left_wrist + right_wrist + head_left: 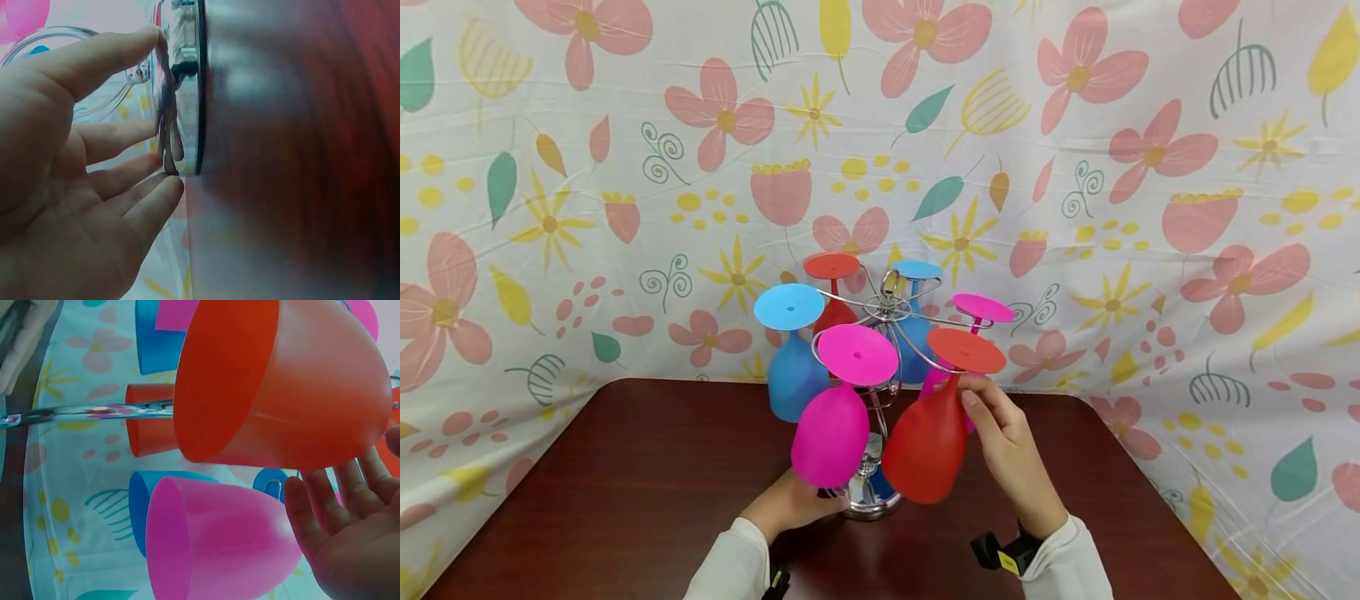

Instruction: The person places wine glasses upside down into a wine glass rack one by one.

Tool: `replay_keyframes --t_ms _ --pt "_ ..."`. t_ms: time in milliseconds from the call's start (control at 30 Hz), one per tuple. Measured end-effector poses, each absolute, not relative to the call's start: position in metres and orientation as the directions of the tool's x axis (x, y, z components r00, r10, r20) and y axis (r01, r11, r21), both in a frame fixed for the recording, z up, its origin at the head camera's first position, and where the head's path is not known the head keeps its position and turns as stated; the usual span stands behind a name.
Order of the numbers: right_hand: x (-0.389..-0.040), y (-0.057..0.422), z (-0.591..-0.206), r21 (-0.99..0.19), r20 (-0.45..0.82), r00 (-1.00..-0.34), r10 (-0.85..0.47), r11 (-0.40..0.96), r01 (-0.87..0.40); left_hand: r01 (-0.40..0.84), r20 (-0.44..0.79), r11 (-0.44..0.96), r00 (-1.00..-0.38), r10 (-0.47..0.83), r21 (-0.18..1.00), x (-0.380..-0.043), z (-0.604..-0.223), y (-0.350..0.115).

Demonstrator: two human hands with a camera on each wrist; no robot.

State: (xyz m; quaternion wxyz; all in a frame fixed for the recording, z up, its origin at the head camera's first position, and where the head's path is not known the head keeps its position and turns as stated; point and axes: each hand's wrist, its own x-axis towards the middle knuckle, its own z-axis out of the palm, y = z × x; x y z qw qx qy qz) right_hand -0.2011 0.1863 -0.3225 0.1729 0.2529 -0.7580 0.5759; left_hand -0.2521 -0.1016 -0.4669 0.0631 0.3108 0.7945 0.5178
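A chrome stemware rack (887, 308) stands on the table, with red, blue and pink plastic wine glasses hung upside down by their feet from its looped arms. My right hand (1003, 442) pinches the stem of the front red wine glass (928, 442), just under its foot. That red bowl fills much of the right wrist view, fingers (356, 494) beside its stem end. Low on the left, my left hand (793, 502) grips the rack's round base (871, 510), thumb over its top and fingers along its rim in the left wrist view.
Left of the red glass hang a pink wine glass (831, 433) and a blue one (797, 375). Farther back are another red glass (831, 267), another blue one (917, 270) and another pink one (982, 308). A flowered cloth (625, 167) rises behind the dark wooden table (625, 467).
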Motion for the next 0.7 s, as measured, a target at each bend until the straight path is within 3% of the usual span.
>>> replay_keyframes --t_ms 333,700 --pt "-0.203 0.195 -0.332 -0.794 0.537 -0.825 -0.175 0.224 -0.565 0.386 0.178 0.229 -0.772 0.610 0.894 -0.255 -0.465 -0.104" --pt "-0.208 0.212 -0.357 -0.841 0.447 -0.869 -0.211 0.231 -0.489 0.467 0.209 0.256 -0.733 0.647 0.846 -0.255 -0.463 -0.115"
